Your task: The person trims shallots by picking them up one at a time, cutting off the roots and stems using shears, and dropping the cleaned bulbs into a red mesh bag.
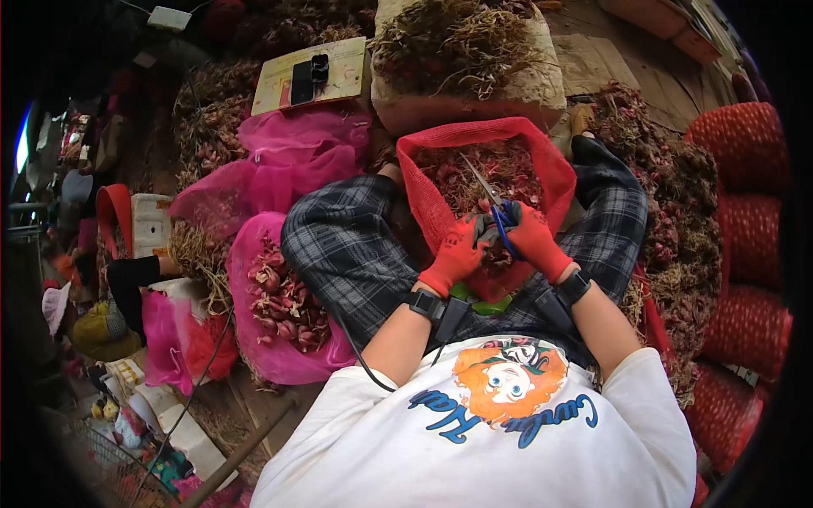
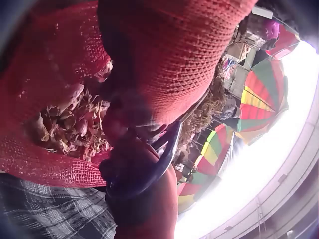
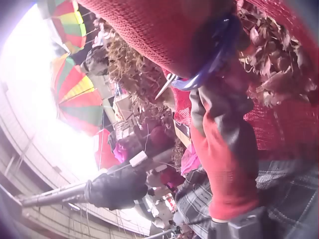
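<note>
Both hands wear red gloves with grey palms and meet over an open red mesh bag point(image 1: 423, 190). My right hand point(image 1: 539, 244) grips a pair of scissors point(image 1: 506, 227) by the blue handles, its blades pointing up and away over the bag. The left hand point(image 1: 457, 251) is close beside the handles, fingers curled in around a small reddish bulb, a shallot by its look, mostly hidden and dark in the left wrist view. Inside the bag lie shallots point(image 1: 508, 169) with dry skins and stalks; they also show in the right wrist view point(image 3: 274, 59).
A pink mesh bag of shallots point(image 1: 246, 296) stands at the left knee. Ahead, a pale block point(image 1: 466, 106) carries dried stalks, and a board point(image 1: 347, 72) holds a phone. Shallot heaps point(image 1: 677, 220) and full red sacks point(image 1: 741, 229) line the right side.
</note>
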A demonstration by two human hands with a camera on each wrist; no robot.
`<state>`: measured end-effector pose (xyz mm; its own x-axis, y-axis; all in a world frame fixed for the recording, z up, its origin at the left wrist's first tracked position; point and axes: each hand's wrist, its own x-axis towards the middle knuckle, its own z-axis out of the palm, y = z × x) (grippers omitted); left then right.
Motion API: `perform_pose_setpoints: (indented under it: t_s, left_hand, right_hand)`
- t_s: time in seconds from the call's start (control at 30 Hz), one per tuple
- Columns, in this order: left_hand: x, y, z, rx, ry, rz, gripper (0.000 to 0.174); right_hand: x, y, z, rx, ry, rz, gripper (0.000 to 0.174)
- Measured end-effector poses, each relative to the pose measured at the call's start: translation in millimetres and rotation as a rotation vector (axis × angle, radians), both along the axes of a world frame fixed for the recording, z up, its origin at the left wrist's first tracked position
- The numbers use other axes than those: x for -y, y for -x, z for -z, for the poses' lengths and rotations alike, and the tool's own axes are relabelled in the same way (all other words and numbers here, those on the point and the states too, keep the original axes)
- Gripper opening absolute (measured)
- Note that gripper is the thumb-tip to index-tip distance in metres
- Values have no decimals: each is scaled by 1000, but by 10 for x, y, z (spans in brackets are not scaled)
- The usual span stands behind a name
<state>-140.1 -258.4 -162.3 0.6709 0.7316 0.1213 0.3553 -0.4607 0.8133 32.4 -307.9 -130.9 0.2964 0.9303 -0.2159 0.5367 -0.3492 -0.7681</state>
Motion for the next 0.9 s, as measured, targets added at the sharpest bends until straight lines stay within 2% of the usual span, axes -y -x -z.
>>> perform_pose_setpoints:
  t_s: [0.07,0.1,0.17,0.2,0.27,0.37,0.47,0.57,0.67,0.77,0.87,0.9]
  left_hand:
    - [-90,-31,94,100,-80,107,34]
    - [-131,-46,77,149,-119,163,34]
    - [-125,-70,34,387,600,0,30]
    - [-116,-84,-58,497,962,-91,28]
    - [-222,-94,-193,564,975,-49,27]
    - [-234,-107,-270,707,1107,-64,28]
    - [-203,-87,64,766,1032,-106,33]
    - [-199,-71,-207,577,923,-183,34]
    - [-224,-79,78,581,1087,-134,28]
    - [-217,-67,-200,554,1266,-47,28]
    - [-174,-56,-461,401,1053,-22,28]
    - [-183,-56,-464,420,1144,-37,28]
  right_hand:
    - [18,-97,168,-101,41,37,29]
    - [4,-131,105,-340,113,58,28]
    - [-8,-223,-48,-817,254,95,26]
    - [25,-251,-58,-797,230,89,25]
    - [66,-304,-65,-753,179,72,22]
    - [43,-317,-10,-476,78,196,20]
    - [20,-313,-173,-762,-43,229,22]
    - [-18,-225,-378,-720,-144,125,29]
    - [-101,-74,-641,-547,-221,-26,33]
    - [-136,-59,-454,-442,-178,-142,37]
    - [-189,12,-336,-446,-294,-127,31]
    - [-197,-8,-277,-556,-206,-78,29]
